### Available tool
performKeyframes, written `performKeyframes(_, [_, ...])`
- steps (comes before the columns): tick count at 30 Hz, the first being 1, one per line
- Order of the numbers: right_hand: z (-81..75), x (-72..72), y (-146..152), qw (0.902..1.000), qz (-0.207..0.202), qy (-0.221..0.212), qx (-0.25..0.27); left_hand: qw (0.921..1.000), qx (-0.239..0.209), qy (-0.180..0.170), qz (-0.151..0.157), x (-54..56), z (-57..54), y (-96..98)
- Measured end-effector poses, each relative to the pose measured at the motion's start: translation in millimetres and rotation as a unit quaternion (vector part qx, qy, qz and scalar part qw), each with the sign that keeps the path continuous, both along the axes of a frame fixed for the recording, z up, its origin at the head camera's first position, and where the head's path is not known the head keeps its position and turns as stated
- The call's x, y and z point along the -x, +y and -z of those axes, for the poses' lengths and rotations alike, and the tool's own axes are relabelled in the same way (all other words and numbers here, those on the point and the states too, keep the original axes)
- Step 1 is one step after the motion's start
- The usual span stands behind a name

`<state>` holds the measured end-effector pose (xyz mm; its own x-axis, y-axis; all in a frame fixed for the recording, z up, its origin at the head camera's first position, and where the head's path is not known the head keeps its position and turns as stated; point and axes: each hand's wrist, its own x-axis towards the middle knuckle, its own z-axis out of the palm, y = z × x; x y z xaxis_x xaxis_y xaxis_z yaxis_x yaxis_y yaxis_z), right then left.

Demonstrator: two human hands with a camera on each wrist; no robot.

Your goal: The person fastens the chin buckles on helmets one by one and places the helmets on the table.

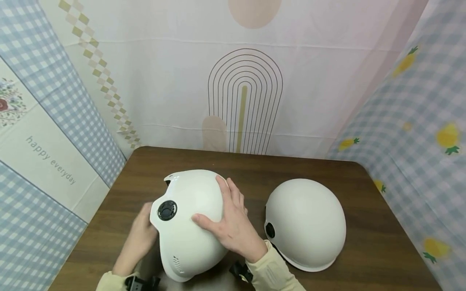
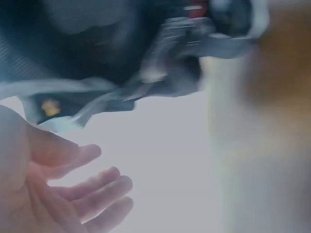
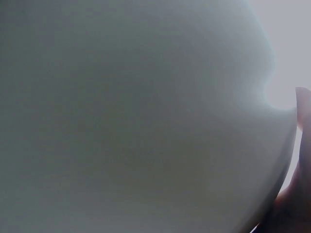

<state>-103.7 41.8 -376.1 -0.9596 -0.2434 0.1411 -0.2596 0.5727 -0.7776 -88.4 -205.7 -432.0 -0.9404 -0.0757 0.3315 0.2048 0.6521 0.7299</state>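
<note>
A white helmet [image 1: 196, 238] is tilted over the left-middle of the table, its opening turned towards the left. My right hand [image 1: 234, 224] grips its rounded shell, thumb apart from the fingers. In the right wrist view the pale shell [image 3: 146, 116] fills most of the picture. Beside the opening is my left hand [image 1: 142, 230], its fingertips partly hidden behind the rim in the head view. From the left wrist, the left hand [image 2: 63, 189] shows extended fingers below the dark lining [image 2: 92, 43] and a blurred grey strap [image 2: 165, 53]; no hold on them is visible.
A second white helmet [image 1: 307, 222] sits dome up on the brown wooden table [image 1: 371, 226], right of my right hand. Patterned cloths [image 1: 174, 89] hang behind the table and at both sides.
</note>
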Motion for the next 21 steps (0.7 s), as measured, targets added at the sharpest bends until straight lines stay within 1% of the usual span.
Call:
performKeyframes(1, [0.0,-0.1,0,1.0,0.0,0.0,0.0,0.9999,-0.013,0.009,-0.005,-0.1,-3.6,-1.3])
performKeyframes(2, [0.1,-0.1,0,1.0,0.001,0.001,0.0,0.9986,-0.043,0.026,-0.014,-0.7,-10.2,-4.0])
performKeyframes(5, [0.2,-0.2,0,1.0,0.002,-0.001,0.0,0.9907,-0.109,0.077,-0.025,-2.9,-34.0,-6.8])
performKeyframes(7, [-0.2,-0.3,0,1.0,0.002,0.0,-0.002,0.9864,-0.131,0.098,-0.017,-5.1,-49.6,-5.1])
performKeyframes(9, [-0.8,-0.5,0,1.0,0.003,0.0,-0.004,0.9854,-0.129,0.11,0.005,-7.3,-64.3,-0.6])
performKeyframes(12, [-1.8,-0.8,0,1.0,0.002,0.001,-0.008,0.9892,-0.089,0.103,0.053,-8.9,-81.9,8.8])
performKeyframes(13, [-2.1,-0.9,0,1.0,0.001,0.001,-0.008,0.9908,-0.068,0.094,0.069,-8.7,-86.5,12.2])
performKeyframes(15, [-2.2,-1.2,-1,0.9999,-0.002,-0.001,-0.01,0.9917,-0.029,0.077,0.099,-6.6,-92.8,19.2])
performKeyframes(17, [-1.8,-1.6,-1,0.9999,-0.004,0.0,-0.015,0.9911,0.01,0.057,0.12,-4.2,-95.6,24.4])
performKeyframes(19, [-1.3,-2.6,-2,0.9999,-0.007,0.0,-0.016,0.9901,0.039,0.04,0.128,-1.8,-95.7,28.4])
performKeyframes(21, [-0.6,-3.4,-2,0.9997,-0.009,0.005,-0.021,0.9886,0.061,0.031,0.134,0.0,-94.3,31.9])
